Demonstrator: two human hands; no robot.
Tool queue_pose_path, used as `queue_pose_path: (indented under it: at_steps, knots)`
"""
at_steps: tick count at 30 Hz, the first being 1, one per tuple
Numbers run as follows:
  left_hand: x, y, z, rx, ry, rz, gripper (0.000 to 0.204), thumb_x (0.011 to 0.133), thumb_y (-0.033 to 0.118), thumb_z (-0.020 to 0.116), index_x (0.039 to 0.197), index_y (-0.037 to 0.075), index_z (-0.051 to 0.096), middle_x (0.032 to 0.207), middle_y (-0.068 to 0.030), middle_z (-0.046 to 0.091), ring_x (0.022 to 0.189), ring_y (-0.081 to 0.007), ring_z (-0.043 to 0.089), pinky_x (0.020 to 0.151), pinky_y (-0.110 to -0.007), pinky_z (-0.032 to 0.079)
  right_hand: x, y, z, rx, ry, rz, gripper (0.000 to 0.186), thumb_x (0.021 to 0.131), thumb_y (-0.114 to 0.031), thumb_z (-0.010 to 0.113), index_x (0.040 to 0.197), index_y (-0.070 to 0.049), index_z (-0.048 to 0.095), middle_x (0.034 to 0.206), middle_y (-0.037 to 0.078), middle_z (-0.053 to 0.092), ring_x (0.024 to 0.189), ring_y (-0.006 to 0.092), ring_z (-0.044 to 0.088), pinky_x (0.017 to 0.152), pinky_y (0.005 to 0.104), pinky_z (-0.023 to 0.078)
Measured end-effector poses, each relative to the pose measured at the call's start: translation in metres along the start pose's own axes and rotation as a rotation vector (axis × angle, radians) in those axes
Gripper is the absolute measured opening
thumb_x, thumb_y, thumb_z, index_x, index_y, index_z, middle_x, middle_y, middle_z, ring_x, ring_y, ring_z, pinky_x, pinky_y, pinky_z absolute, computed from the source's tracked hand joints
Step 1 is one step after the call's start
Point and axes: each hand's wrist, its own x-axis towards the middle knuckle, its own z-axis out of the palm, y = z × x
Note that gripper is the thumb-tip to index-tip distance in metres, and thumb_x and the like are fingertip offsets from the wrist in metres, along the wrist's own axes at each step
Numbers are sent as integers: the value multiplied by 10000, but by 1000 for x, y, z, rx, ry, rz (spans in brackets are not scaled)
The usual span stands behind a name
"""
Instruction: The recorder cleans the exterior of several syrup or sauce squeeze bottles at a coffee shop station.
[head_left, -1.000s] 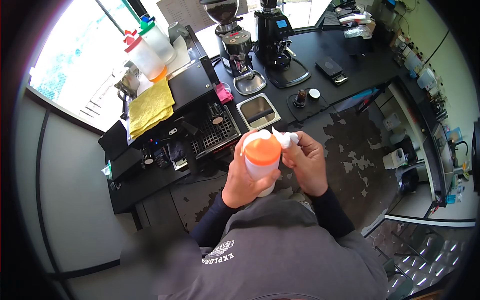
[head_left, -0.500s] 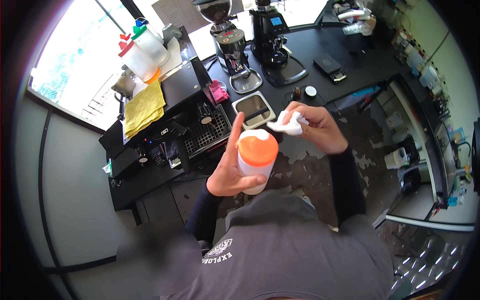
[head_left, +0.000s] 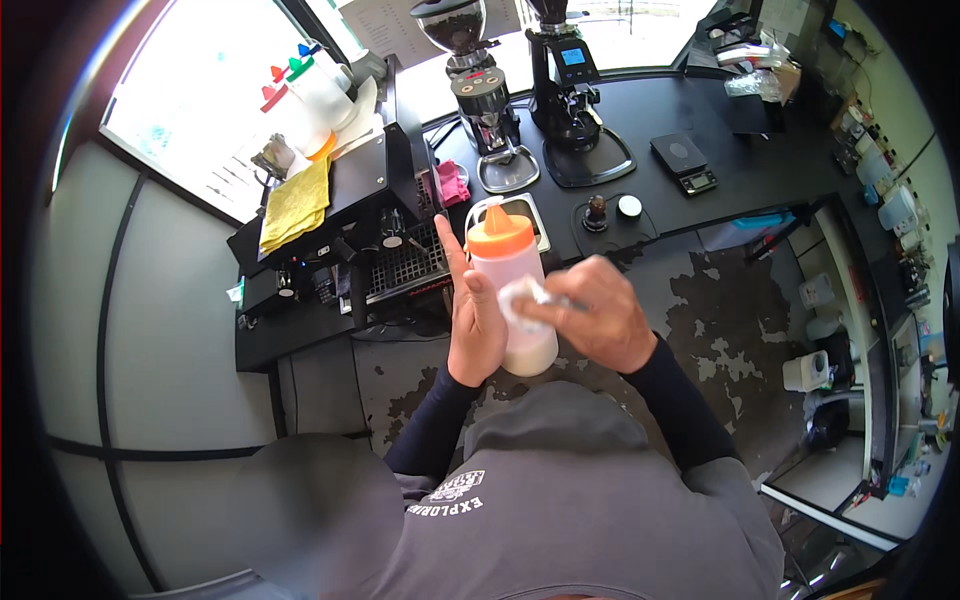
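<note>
In front of my chest stands a translucent squeeze bottle (head_left: 503, 262) with an orange pointed cap and a looped white tip cover; whitish contents show low in it. My left hand (head_left: 473, 325) holds the bottle along its left side, palm against the wall, fingers stretched upward. A crumpled white tissue (head_left: 524, 300) is pinched in my right hand (head_left: 592, 312) and pressed against the bottle's front right side. The right fingers are slightly blurred. Behind the bottle's cap, a steel container (head_left: 527, 208) set in the counter is partly hidden.
Two coffee grinders (head_left: 483, 105) stand at the back of the black counter (head_left: 630, 110). To their right lies a small scale (head_left: 685, 160). A coffee machine (head_left: 360, 180) at left carries a yellow cloth (head_left: 297, 208) and more squeeze bottles (head_left: 322, 92). A pink cloth (head_left: 452, 183) lies beside it.
The bottle has turned more upright, showing its side and pointed cap. My right hand has brought the tissue down and left onto the bottle's wall. The view has shifted slightly.
</note>
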Motion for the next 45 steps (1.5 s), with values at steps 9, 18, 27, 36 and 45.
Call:
queue_pose_path:
  at_steps: [9,18,27,36,45]
  knots:
    - [-6,17,33,-29,120,42,959,1097,629,338,1675,-13,-78,1538,-162,501,1349,-222,533,1154,-335,392,-12,18,-13,188,220,162,415,789,79,740,1154,-114,782,1289,77,677,1118,262,614,875,333,525]
    - [-9,48,8,224,572,316,1220,950,541,759,1668,-19,-53,1580,-214,397,1420,-286,466,1198,-416,366,9,35,31,460,-28,225,188,875,20,739,1050,-32,782,978,103,781,958,301,693,838,360,546]
    - [121,112,-209,319,568,612,741,951,341,818,1441,-55,427,1333,-151,609,1261,-199,588,1086,-357,474,-53,78,57,865,7,927,206,1056,-88,660,1219,30,704,1093,16,715,976,59,615,855,231,473]
    - [304,92,-383,501,296,382,664,916,502,821,1247,-21,579,1079,-52,665,901,-90,590,779,-266,492,-24,59,130,655,301,1059,218,1078,-123,643,1211,43,689,1076,14,708,986,69,626,876,246,502]
    - [409,7,-432,378,80,433,787,904,611,782,1327,-18,572,1213,-159,712,1137,-213,719,979,-316,581,32,30,173,453,412,1120,209,1080,-155,647,1177,26,683,1060,22,715,973,77,636,870,252,504]
